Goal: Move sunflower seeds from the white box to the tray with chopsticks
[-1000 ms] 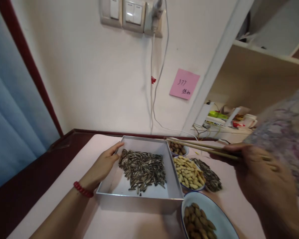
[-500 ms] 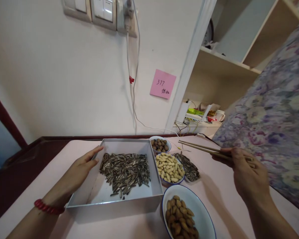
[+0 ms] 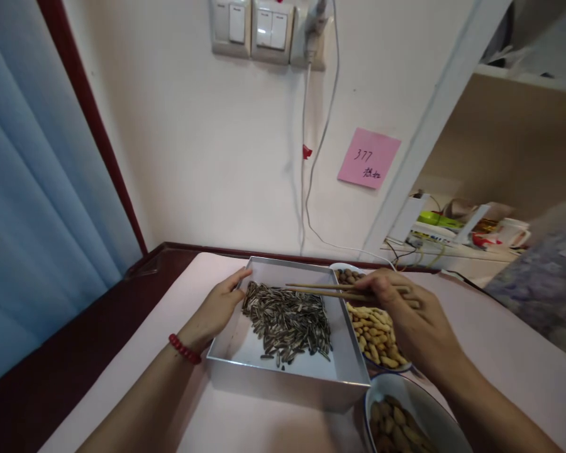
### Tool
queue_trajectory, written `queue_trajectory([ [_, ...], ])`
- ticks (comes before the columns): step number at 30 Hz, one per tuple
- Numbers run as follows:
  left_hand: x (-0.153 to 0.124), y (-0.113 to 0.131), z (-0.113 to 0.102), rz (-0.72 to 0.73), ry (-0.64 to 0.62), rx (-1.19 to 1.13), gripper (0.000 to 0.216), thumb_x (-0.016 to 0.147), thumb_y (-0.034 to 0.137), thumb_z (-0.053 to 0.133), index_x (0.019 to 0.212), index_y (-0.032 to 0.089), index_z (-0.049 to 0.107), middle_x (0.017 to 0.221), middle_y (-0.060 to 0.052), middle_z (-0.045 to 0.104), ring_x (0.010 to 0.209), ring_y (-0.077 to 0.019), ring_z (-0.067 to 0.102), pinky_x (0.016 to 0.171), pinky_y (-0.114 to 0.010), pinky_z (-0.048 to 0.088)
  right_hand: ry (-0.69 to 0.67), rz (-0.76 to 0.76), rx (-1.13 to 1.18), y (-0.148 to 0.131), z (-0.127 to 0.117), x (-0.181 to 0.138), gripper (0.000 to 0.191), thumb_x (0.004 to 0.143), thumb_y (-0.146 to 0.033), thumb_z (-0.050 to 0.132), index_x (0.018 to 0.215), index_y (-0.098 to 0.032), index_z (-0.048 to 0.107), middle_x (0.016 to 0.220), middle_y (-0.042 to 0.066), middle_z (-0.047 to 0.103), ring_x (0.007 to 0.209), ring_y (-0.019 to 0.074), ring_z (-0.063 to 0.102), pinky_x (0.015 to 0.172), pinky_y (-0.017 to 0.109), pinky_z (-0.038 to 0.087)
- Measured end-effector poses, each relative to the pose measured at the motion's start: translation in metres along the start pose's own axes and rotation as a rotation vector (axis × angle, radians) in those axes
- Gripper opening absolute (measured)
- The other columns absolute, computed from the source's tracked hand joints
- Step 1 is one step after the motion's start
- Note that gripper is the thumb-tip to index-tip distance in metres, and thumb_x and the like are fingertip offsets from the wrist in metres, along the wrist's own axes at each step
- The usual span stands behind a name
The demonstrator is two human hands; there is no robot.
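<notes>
My left hand (image 3: 219, 308) grips the left wall of a white box (image 3: 287, 382), its fingers at the rim. Striped sunflower seeds (image 3: 287, 321) lie heaped inside, with a bare strip of floor in front. My right hand (image 3: 412, 321) is closed round a pair of wooden chopsticks (image 3: 321, 291). Their tips hover over the back of the seed heap, slightly apart, with nothing visible between them. Under that hand are peanuts in shells (image 3: 375, 336) in a blue-rimmed bowl, partly covered by it.
Behind the peanuts stands a bowl of round brown nuts (image 3: 346, 275). A white bowl (image 3: 436, 399) of brown almond-like nuts stands at the front right. A white cable (image 3: 330, 242) runs down the wall to the table's back edge. A blue curtain (image 3: 51, 189) hangs at the left.
My right hand has moved left with the chopsticks, from the table's right side to above the box. The clear tray of seeds is now hidden. The view has turned left.
</notes>
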State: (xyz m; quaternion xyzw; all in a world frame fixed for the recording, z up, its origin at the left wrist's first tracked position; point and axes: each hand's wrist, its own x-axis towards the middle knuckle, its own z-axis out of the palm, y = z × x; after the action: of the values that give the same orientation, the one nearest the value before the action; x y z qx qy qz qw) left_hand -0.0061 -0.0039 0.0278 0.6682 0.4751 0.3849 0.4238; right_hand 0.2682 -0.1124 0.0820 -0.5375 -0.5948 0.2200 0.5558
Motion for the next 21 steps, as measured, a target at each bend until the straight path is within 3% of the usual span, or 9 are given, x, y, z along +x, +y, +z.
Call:
queue_trajectory([
  [11,0.000,0.000,0.000,-0.025,-0.021,-0.018,0.053,0.080,0.024,0.045,0.131,0.015,0.049,0.148,-0.005,0.035,0.137,-0.0192,0.029,0.114,-0.035,0.018,-0.209,-0.050,-0.154,0.032,0.051,0.043,0.037,0.087,-0.052,0.046,0.078,-0.018,0.060,0.071,0.002,0.060,0.069,0.0154,0.057,0.066,0.030,0.048],
  [16,-0.001,0.000,0.001,-0.033,-0.019,-0.015,0.051,0.080,0.025,0.045,0.131,0.016,0.050,0.148,-0.005,0.034,0.137,-0.0193,0.028,0.114,-0.035,0.018,-0.199,-0.053,-0.172,0.036,0.059,0.047,0.038,0.087,-0.052,0.046,0.078,-0.018,0.060,0.071,0.002,0.061,0.068,0.0156,0.057,0.065,0.030,0.048],
  [21,-0.001,0.000,0.001,-0.035,-0.023,-0.019,0.051,0.081,0.025,0.045,0.131,0.018,0.049,0.149,-0.004,0.033,0.137,-0.0200,0.028,0.114,-0.037,0.018,-0.138,-0.046,-0.149,0.036,0.052,0.041,0.037,0.086,-0.052,0.048,0.078,-0.018,0.061,0.071,0.002,0.061,0.069,0.0156,0.057,0.067,0.030,0.048],
])
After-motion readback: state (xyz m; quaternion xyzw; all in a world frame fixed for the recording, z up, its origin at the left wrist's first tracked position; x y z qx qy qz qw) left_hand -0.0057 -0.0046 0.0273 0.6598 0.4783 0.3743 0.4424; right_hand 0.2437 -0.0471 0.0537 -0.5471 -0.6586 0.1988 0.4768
